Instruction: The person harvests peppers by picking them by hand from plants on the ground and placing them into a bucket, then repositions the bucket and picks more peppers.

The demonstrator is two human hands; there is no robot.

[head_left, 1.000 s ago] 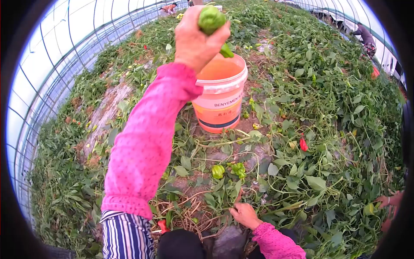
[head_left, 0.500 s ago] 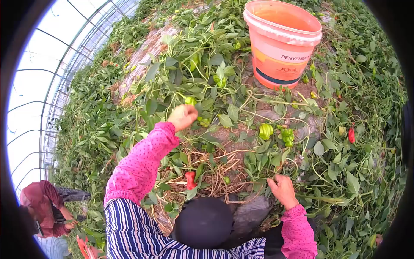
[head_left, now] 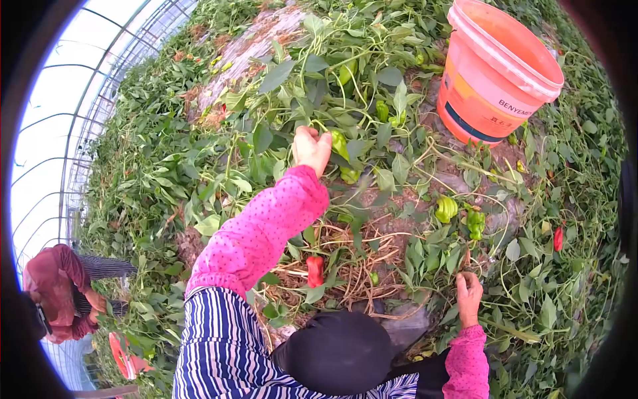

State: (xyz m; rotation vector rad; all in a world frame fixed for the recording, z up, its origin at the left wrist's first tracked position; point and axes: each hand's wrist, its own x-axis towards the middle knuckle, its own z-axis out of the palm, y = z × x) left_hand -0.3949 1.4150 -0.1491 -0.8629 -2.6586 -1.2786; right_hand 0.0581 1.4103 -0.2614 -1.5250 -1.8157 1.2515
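A: What's changed?

B: Left hand (head_left: 311, 151) mainly. 1 s ago it was up over the bucket (head_left: 475, 93) w/ a green pepper in it. Half a sec ago, down at a pepper on the plants. Now at what looks like the same one, the green pepper (head_left: 339, 144) – shows more fully, hand just to its left.

A: Got hold of it?

B: Can't tell. Fingers bent, thumb side by the pepper; grip & stem not clear. Pepper's among leaves, another green one (head_left: 349, 175) just below.

A: And right hand (head_left: 469, 296)?

B: Low at R, in the foliage, approx. same spot throughout. Fingers curled, but can't tell if they pinch a stem. Two green peppers, a paler one (head_left: 446, 209) & a darker one (head_left: 476, 224), lie just beyond it.

A: Bucket?

B: Upper R of view now, tilted in the pic – head's turned, so it's shifted across. Well apart from both hands.

A: Meaning?

B: My read: work's back at the plants, not at the bucket. Person (head_left: 60, 289) in maroon at far L edge, bent over; came into view after the first frame.
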